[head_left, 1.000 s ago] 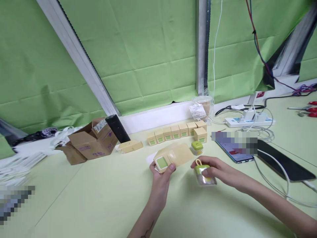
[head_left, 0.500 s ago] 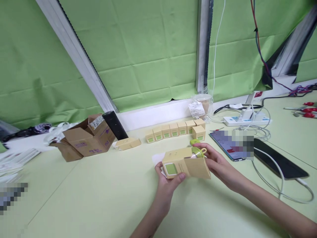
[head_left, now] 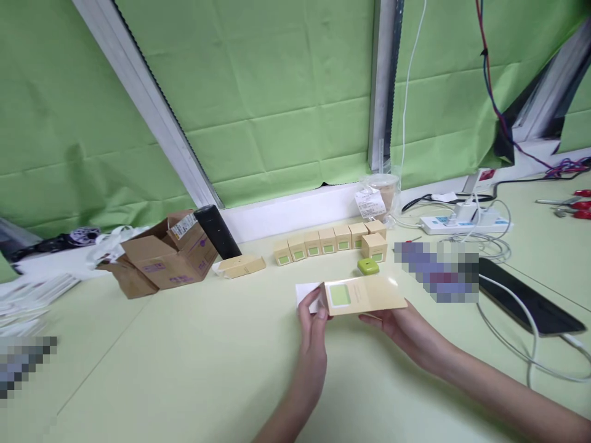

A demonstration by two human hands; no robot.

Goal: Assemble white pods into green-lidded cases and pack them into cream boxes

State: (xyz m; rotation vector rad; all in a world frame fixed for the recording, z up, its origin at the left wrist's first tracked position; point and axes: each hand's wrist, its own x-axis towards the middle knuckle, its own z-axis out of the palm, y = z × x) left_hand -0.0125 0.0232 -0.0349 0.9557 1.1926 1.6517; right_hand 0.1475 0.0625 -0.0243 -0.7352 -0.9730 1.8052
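In front of me I hold a small tan cardboard box (head_left: 369,295) with a green square printed on its face, tilted towards me. My left hand (head_left: 314,323) is closed on its left end, thumb and fingers pinching the edge. A white piece (head_left: 302,294) shows behind these fingers. My right hand (head_left: 399,323) is under and behind the box's right part, closed round it; its thumb is hidden and some fingertips show below the edge. Just beyond the box, a green rounded case (head_left: 368,266) lies on the table.
Several small tan boxes (head_left: 327,241) stand in a row at the back. A flat tan box (head_left: 242,266), a black cylinder (head_left: 217,231) and an open carton (head_left: 170,255) are to the left. On the right lie a dark phone (head_left: 530,298), cables and a power strip (head_left: 466,223).
The box has turned flatter towards me and shifted slightly right. My right hand has moved from its upper side to beneath it. The green looped item at its opening is now out of sight.
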